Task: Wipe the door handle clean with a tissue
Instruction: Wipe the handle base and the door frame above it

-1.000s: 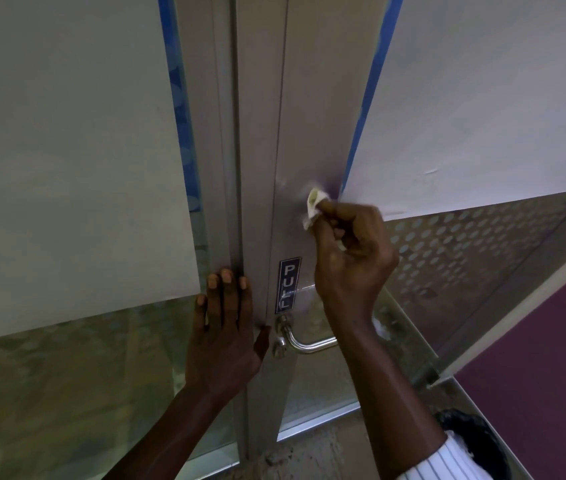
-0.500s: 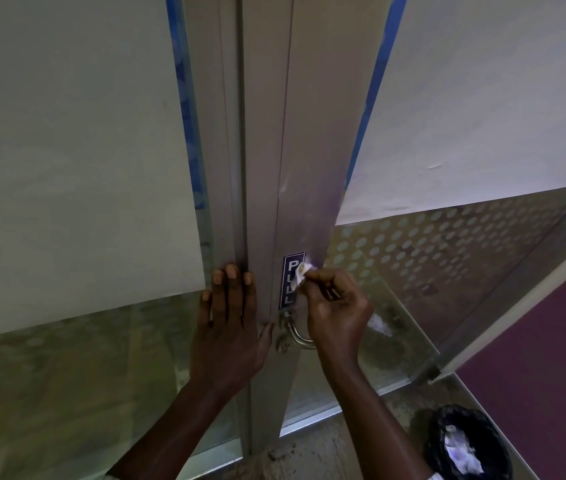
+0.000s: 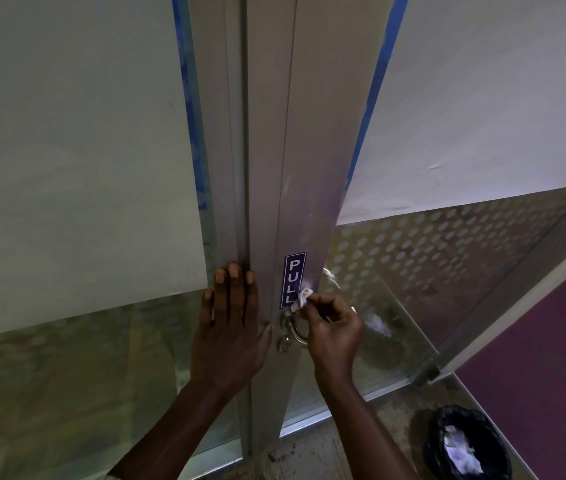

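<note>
White tissue [image 3: 301, 298] pinched in right hand [image 3: 333, 336] fingers above door handle [image 3: 294, 329]; left hand [image 3: 229, 336] flat, fingers spread.

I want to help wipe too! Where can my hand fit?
Bare frame above the PULL sign. Crowded below: right hand holds the tissue by the handle, and the left hand lies flat beside it.

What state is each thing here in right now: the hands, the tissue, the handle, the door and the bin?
Left hand: open, flat against the door frame.
Right hand: pinched shut on the tissue.
Tissue: crumpled, pressed at the lower edge of the PULL sticker, just above the handle.
Door handle: partly hidden by the right hand, not gripped.
Door: whether latched, cannot tell.
Bin: lined in black, holding crumpled paper.
</note>
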The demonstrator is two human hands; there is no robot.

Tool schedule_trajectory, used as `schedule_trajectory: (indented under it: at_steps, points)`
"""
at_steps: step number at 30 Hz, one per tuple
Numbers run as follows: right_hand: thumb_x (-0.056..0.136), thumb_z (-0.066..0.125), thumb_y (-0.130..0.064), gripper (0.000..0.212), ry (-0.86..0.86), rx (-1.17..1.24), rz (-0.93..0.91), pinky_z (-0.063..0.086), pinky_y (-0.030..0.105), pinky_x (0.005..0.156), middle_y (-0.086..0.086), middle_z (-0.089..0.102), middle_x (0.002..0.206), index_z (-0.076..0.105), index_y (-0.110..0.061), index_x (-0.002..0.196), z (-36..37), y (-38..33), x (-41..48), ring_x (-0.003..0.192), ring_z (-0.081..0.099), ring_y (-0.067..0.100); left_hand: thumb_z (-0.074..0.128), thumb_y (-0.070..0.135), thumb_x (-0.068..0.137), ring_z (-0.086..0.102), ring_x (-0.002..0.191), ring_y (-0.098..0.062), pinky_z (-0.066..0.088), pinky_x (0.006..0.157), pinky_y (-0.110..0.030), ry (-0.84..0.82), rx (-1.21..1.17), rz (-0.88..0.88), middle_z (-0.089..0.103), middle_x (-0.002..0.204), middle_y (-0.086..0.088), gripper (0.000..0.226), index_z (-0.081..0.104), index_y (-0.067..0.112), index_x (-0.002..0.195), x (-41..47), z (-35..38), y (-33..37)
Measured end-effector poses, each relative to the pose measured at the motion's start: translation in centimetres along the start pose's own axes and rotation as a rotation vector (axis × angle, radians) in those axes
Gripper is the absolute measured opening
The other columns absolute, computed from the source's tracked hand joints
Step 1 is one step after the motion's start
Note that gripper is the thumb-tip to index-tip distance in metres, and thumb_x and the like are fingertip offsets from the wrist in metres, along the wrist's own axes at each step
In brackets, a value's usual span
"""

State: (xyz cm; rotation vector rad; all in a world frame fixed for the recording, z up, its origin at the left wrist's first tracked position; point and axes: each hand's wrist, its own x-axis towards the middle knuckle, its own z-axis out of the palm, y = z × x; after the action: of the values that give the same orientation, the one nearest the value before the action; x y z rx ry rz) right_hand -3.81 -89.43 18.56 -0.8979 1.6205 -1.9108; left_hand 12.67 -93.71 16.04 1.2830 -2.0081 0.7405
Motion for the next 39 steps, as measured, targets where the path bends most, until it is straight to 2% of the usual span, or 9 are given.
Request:
schedule_trajectory:
  at_steps: [3,9,13,17,22,26,32,36,39]
  points:
    - [0.088,0.086,-0.001,0.023,0.01,0.01,-0.029,0.066,0.063,0.083,0.009,0.082,0.09,0.084,-0.024,0.089,0.1,-1.9,0.5,0.089,0.081,0.036,0.055,0.062,0.093,-0.015,0.173,-0.04,-0.012,0.141,-0.05,-0.006,0.008,0.001,-0.014,0.184,-0.026,0.118,-0.004,0.001,0.175,0.0,0.2,0.1]
    - [0.091,0.087,-0.009,0.012,0.035,0.101,-0.475,0.07,0.048,0.076,0.011,0.077,0.097,0.082,-0.01,0.102,2.1,-11.9,5.0,0.089,0.079,0.028,0.056,0.059,0.095,-0.014,0.173,-0.041,-0.013,0.141,-0.051,-0.001,-0.003,-0.024,-0.013,0.184,-0.027,0.116,-0.002,0.0,0.175,-0.1,0.6,0.3]
    - [0.092,0.086,-0.007,0.011,0.025,0.013,-0.625,0.063,0.036,0.068,0.005,0.074,0.095,0.08,-0.013,0.098,2.3,-12.0,5.5,0.083,0.072,0.019,0.055,0.059,0.095,-0.014,0.173,-0.041,-0.013,0.141,-0.051,-0.001,-0.007,-0.025,-0.012,0.184,-0.026,0.114,-0.001,0.0,0.175,-0.3,0.7,0.2]
    - [0.091,0.086,-0.006,0.024,-0.03,-0.115,-0.435,0.059,0.04,0.067,-0.001,0.072,0.084,0.076,-0.025,0.082,1.6,-5.2,1.7,0.076,0.071,0.022,0.061,0.059,0.092,-0.014,0.173,-0.042,-0.013,0.141,-0.052,-0.004,0.004,-0.011,-0.013,0.183,-0.027,0.12,-0.002,0.0,0.175,-0.3,0.6,0.2]
    - [0.082,0.09,0.001,0.024,-0.003,-0.307,-0.169,0.051,0.007,0.078,0.0,0.078,0.079,0.078,-0.019,0.077,0.5,-0.1,-0.7,0.071,0.076,0.014,0.06,0.062,0.091,-0.013,0.173,-0.042,-0.013,0.141,-0.052,-0.006,0.033,-0.004,-0.012,0.184,-0.027,0.121,-0.001,0.0,0.175,-0.2,0.7,0.0]
    - [0.08,0.089,-0.003,0.022,-0.012,-0.498,-0.171,0.06,0.033,0.082,-0.007,0.078,0.075,0.079,-0.022,0.077,0.0,-0.6,0.4,0.071,0.075,0.013,0.054,0.063,0.092,-0.017,0.173,-0.041,-0.015,0.141,-0.05,-0.019,0.018,0.005,-0.016,0.183,-0.026,0.119,-0.005,0.0,0.175,-0.1,0.3,-0.1]
    - [0.087,0.084,-0.003,0.012,-0.031,-0.702,-0.122,0.056,0.024,0.067,0.002,0.085,0.084,0.084,-0.015,0.085,-1.6,-0.8,1.8,0.07,0.073,0.011,0.054,0.061,0.093,-0.018,0.173,-0.039,-0.014,0.141,-0.049,-0.009,0.016,0.012,-0.017,0.183,-0.025,0.118,-0.006,0.001,0.175,0.2,-0.5,-0.1]
    - [0.086,0.088,-0.01,0.014,-0.025,-0.466,-0.006,0.067,0.036,0.072,-0.008,0.082,0.076,0.083,-0.023,0.082,-0.7,-2.0,1.7,0.069,0.08,0.009,0.055,0.062,0.092,-0.019,0.173,-0.04,-0.015,0.141,-0.05,-0.017,0.022,0.006,-0.018,0.183,-0.026,0.12,-0.007,0.0,0.175,0.1,-0.4,0.0]
    - [0.087,0.089,-0.009,0.015,-0.012,-0.378,-0.064,0.067,0.032,0.072,-0.009,0.081,0.078,0.082,-0.022,0.084,-0.5,-2.0,1.4,0.072,0.08,0.007,0.057,0.062,0.091,-0.018,0.173,-0.041,-0.014,0.14,-0.051,-0.017,0.024,0.004,-0.018,0.183,-0.027,0.122,-0.007,0.0,0.175,0.1,-0.2,0.1]
